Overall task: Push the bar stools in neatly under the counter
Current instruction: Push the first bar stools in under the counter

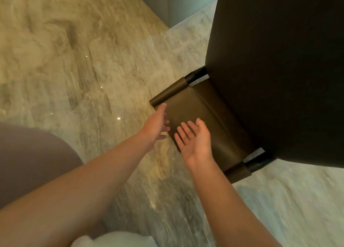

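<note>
Head view is showing the brown bar stool [208, 116] sitting tucked partly beneath the dark counter [279, 69] at right. The left hand [156, 123] and right hand [193, 140] are reaching at its backrest, fingers straight, gripping nothing.

home kitchen or bar area: polished marble floor [78, 64], dark counter [279, 60], leather-backed bar stool [210, 116].
</note>
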`<state>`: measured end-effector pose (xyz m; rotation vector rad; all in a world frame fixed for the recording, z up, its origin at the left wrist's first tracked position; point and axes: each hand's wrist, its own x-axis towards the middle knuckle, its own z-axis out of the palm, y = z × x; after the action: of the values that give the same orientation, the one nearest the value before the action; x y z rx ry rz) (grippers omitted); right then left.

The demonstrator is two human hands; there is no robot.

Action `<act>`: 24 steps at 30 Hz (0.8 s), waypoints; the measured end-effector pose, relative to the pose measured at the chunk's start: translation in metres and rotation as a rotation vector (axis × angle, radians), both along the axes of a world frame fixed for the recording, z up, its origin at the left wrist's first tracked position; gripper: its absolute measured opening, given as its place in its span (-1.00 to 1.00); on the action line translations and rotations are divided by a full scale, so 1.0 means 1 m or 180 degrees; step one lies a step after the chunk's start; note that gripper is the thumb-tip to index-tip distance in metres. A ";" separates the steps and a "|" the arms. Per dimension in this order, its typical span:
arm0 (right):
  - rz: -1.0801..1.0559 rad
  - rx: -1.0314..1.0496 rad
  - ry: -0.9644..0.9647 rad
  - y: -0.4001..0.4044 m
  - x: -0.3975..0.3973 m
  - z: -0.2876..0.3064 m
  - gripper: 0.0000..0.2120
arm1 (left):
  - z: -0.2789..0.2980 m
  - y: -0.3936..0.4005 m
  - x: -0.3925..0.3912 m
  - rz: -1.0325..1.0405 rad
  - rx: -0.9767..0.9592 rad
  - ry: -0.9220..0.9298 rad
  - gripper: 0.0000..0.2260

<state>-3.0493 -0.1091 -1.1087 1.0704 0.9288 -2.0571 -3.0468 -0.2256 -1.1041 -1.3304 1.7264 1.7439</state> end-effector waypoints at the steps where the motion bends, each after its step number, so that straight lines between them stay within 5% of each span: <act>1: 0.0018 0.0006 0.0008 -0.002 -0.001 -0.010 -0.51 | -0.010 -0.002 -0.001 -0.0032 -0.0051 -0.0010 -0.49; 17: -0.0048 0.0287 0.0011 0.000 0.007 -0.073 -0.58 | -0.080 0.003 0.004 0.0467 -0.0172 0.0175 -0.70; 24: -0.0188 -0.0153 -0.0841 -0.006 0.026 -0.077 -0.65 | -0.094 0.002 0.007 0.0668 -0.0186 0.0272 -0.81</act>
<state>-3.0236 -0.1155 -1.1856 1.3191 0.7188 -1.9150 -3.0395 -0.2239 -1.1976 -1.5314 1.7495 1.9014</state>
